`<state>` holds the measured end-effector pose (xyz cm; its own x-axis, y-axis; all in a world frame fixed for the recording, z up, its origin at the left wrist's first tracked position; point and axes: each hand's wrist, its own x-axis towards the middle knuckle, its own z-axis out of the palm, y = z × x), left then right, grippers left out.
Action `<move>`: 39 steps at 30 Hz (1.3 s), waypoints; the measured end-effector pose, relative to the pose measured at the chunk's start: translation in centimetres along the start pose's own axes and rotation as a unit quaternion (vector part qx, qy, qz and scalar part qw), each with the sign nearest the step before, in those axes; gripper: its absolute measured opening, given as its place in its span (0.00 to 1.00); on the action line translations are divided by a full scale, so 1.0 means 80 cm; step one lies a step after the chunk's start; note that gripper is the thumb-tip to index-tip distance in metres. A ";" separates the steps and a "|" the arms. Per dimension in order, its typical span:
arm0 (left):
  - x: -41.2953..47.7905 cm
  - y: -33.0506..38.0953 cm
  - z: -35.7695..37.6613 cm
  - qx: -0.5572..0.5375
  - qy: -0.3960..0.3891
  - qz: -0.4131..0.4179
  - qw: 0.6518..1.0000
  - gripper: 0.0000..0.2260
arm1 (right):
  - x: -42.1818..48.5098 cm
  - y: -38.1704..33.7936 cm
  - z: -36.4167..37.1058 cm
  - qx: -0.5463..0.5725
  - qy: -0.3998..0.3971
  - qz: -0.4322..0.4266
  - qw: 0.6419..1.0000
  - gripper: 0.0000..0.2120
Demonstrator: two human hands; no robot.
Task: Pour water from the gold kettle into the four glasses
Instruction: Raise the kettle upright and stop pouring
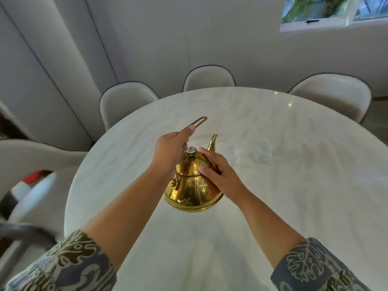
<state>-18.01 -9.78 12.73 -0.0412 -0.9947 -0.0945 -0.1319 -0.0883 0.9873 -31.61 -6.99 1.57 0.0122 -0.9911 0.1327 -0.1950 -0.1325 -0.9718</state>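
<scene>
The gold kettle stands on the white marble table, its spout pointing away from me and a silver knob on its lid. My left hand grips the kettle's thin looped handle, which sticks out up and away past my thumb. My right hand rests flat against the right side of the kettle's lid and body, fingers apart. Clear glasses stand to the right of the spout, faint and blurred; another glass is closer to the kettle.
Pale upholstered chairs ring the far and left sides of the round table. A window is at the top right. A blurred red, white and black object lies at the left edge.
</scene>
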 end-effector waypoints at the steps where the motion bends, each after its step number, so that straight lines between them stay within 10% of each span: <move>1: -0.008 -0.007 -0.015 0.000 0.011 -0.003 1.000 0.23 | -0.005 -0.001 0.015 -0.002 -0.014 0.000 1.000 0.22; 17: -0.084 -0.142 -0.164 -0.040 0.102 -0.026 0.994 0.22 | -0.060 0.030 0.183 -0.108 -0.159 0.045 0.980 0.34; 39: -0.106 -0.227 -0.201 -0.093 0.109 -0.029 0.989 0.23 | -0.093 0.065 0.232 -0.118 -0.163 0.099 0.975 0.35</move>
<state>0.67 -0.58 -2.34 0.1778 -0.9737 -0.1425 0.0568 -0.1345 0.9893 -14.47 -0.58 -8.07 0.2545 -0.9540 -0.1583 -0.4454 0.0297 -0.8949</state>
